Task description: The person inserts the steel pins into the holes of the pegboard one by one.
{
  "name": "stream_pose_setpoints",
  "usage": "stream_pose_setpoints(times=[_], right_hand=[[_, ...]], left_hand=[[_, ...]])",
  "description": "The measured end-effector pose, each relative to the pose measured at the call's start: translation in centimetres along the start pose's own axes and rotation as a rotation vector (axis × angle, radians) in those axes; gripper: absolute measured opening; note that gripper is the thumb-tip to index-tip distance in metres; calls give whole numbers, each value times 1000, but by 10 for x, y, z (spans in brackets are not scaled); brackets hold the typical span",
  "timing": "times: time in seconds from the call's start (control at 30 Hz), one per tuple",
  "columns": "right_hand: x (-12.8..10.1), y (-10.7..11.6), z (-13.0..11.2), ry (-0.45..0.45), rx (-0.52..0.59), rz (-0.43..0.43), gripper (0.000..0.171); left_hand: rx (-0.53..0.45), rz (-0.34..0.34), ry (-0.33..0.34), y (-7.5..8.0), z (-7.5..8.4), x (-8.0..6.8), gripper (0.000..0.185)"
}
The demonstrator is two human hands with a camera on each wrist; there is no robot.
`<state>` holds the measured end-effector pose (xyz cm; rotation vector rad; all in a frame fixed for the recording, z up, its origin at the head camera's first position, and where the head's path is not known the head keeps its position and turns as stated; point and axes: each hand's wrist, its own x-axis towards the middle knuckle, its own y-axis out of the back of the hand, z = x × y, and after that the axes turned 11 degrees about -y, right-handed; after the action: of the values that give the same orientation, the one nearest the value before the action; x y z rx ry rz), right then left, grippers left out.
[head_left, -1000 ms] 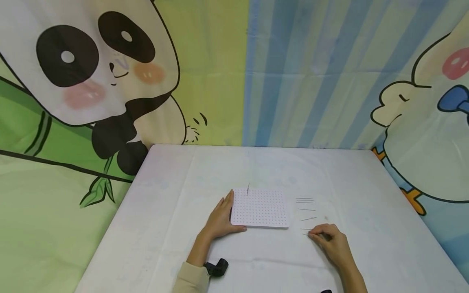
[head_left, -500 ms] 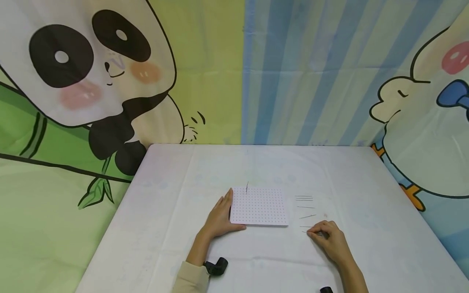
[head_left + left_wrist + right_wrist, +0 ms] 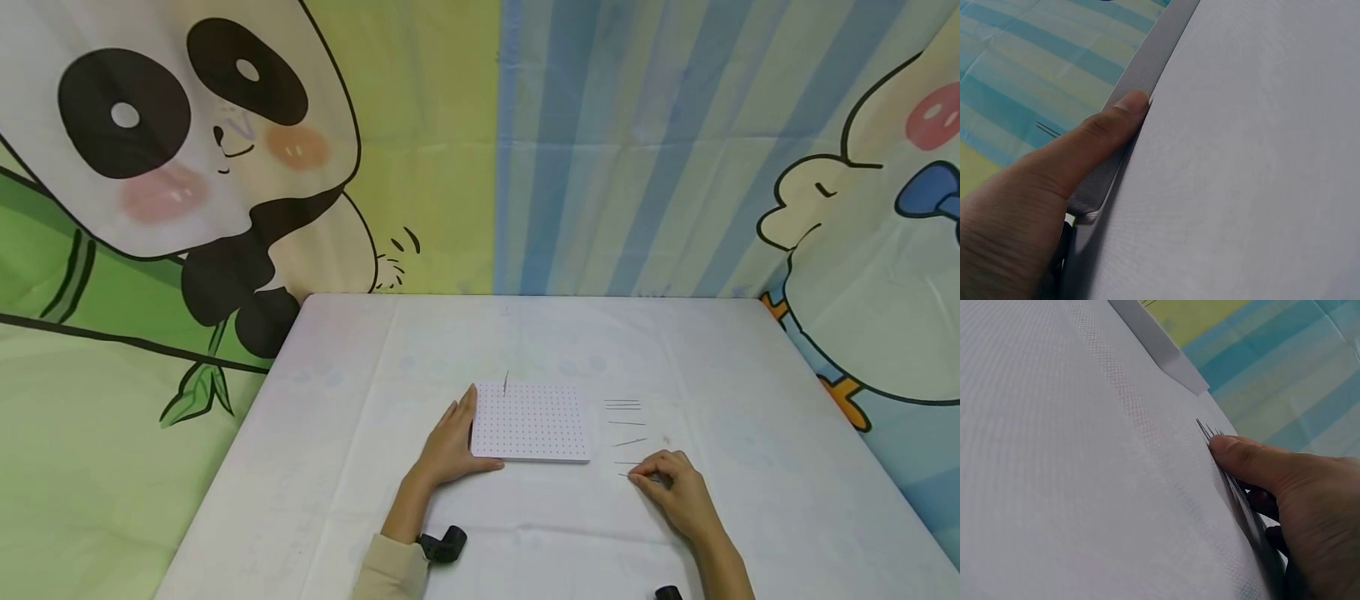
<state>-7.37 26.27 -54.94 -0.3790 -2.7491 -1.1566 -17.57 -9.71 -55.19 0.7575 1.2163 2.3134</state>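
Note:
A white board [image 3: 530, 421] dotted with small holes lies flat on the white table [image 3: 525, 342]. One thin pin [image 3: 506, 384] stands upright in its far row. My left hand [image 3: 459, 440] lies flat against the board's left edge, and in the left wrist view its thumb [image 3: 1124, 107] presses the board's rim [image 3: 1147, 65]. Several thin metal pins [image 3: 624, 406] lie side by side to the right of the board. My right hand [image 3: 639, 477] is curled over the nearest pin [image 3: 627, 475], and the right wrist view shows the thumb [image 3: 1227, 447] pinching the pin ends [image 3: 1202, 427] against the cloth.
Cartoon cloth backdrops hang behind and beside the table: a panda [image 3: 187, 142] on the left, a duck [image 3: 862, 250] on the right. Black wrist-camera mounts [image 3: 444, 546] show near the front edge. Bare tablecloth stretches beyond the board.

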Motion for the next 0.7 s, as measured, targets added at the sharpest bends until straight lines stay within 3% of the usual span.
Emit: stream_pose_setpoints(times=[0.2, 0.4, 0.5, 0.7], right_hand=[[1, -2, -5, 17, 17, -37, 14], [3, -8, -21, 85, 157, -94, 11], [8, -14, -30, 92, 227, -96, 9], [25, -31, -53, 77, 262, -71, 6]], left_hand=[[-4, 4, 6, 2, 0, 0, 129], [-4, -5, -2, 3, 1, 0, 129], [-9, -2, -5, 2, 1, -1, 128], [-14, -3, -5, -1, 1, -2, 129]])
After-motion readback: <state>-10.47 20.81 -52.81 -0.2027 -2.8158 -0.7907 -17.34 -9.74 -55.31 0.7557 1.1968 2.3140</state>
